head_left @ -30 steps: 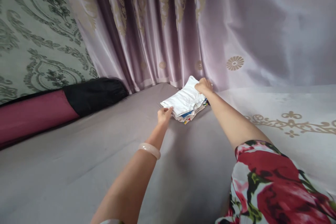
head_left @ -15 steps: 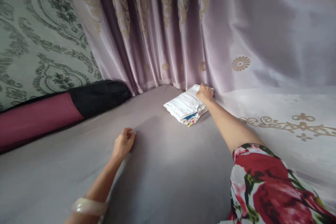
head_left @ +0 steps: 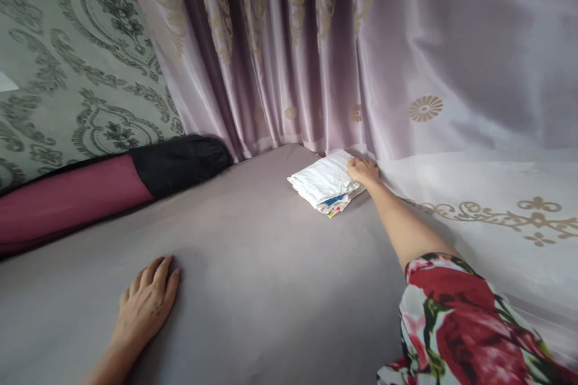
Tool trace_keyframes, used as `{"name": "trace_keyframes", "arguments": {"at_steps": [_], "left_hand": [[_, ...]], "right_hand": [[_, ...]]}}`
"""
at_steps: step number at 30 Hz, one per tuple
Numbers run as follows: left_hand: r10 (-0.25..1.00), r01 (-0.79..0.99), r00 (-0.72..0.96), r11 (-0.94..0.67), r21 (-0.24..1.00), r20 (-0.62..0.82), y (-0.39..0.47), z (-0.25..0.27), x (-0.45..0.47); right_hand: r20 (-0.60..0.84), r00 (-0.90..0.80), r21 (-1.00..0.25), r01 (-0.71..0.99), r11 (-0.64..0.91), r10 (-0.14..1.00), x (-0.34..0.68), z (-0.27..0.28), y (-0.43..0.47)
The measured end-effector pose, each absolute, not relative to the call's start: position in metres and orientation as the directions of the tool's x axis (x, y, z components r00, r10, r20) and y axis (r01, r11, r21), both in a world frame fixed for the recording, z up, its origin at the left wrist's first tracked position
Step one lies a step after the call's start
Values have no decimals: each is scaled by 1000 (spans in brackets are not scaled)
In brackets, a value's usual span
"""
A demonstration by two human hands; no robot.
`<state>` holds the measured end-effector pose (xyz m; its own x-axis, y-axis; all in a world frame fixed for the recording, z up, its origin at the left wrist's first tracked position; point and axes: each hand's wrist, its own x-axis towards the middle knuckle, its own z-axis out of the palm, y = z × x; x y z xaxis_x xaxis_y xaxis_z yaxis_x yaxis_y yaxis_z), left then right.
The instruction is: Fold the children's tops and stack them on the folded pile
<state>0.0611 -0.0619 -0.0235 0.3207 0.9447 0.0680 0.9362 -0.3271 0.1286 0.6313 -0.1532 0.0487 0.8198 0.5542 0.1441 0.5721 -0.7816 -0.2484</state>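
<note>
A stack of folded clothes (head_left: 323,177) lies at the far corner of the grey-sheeted bed (head_left: 253,264), close to the curtain. White cloth is on top, with blue and multicoloured printed layers showing beneath its near edge. My right hand (head_left: 365,172) grips the stack's right edge, thumb on the white top and the other fingers curled at the side, partly hidden. Flat on the sheet at the lower left rests my left hand (head_left: 147,298), fingers stretched out and holding nothing.
A long black and maroon padded bolster (head_left: 103,183) lies along the bed's left far edge, against patterned green wallpaper (head_left: 108,60). Mauve curtains (head_left: 311,72) with gold motifs hang behind the clothes and down the right side, their pale lower border (head_left: 497,192) beside my right arm.
My left hand has moved left and toward me, going from loosely curled to laid flat. The right hand has slid slightly to the outer edge of the stack. The view has shifted a little.
</note>
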Motion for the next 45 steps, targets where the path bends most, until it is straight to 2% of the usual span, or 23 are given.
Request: {"name": "trace_keyframes", "arguments": {"at_steps": [4,6,10,14,19,28,31,35,39,41,45], "left_hand": [[940,939,325,-334,81,101,-61,-25,64],[941,942,321,-329,68,111,-61,-26,64],[935,939,332,-340,49,125,-62,-27,63],[929,935,346,-353,38,127,-62,-27,63],[924,932,350,-360,41,152,-63,-27,64],[925,933,345,-356,47,157,-67,-22,68],[923,930,346,-361,66,167,-66,-23,69],[927,936,328,-345,70,184,-67,-21,71],[930,933,324,-344,104,175,-72,-14,75],[928,926,329,-353,129,175,-74,-10,76],[920,917,336,-368,152,202,-73,-11,77]], "right_hand": [[228,793,-204,606,-769,564,615,61,-144],[260,737,-197,674,-712,624,597,66,-134],[208,640,-239,766,-596,739,556,70,-115],[143,689,-262,719,-644,711,530,58,-111],[182,709,-231,704,-672,681,526,44,-116],[152,711,-230,701,-675,687,513,56,-116],[197,619,-187,785,-590,761,490,58,-118],[261,433,-49,899,-436,863,464,47,-124],[286,379,119,897,-425,880,463,28,-130],[317,370,127,896,-425,873,468,23,-130],[321,386,16,911,-413,865,472,22,-123]]}}
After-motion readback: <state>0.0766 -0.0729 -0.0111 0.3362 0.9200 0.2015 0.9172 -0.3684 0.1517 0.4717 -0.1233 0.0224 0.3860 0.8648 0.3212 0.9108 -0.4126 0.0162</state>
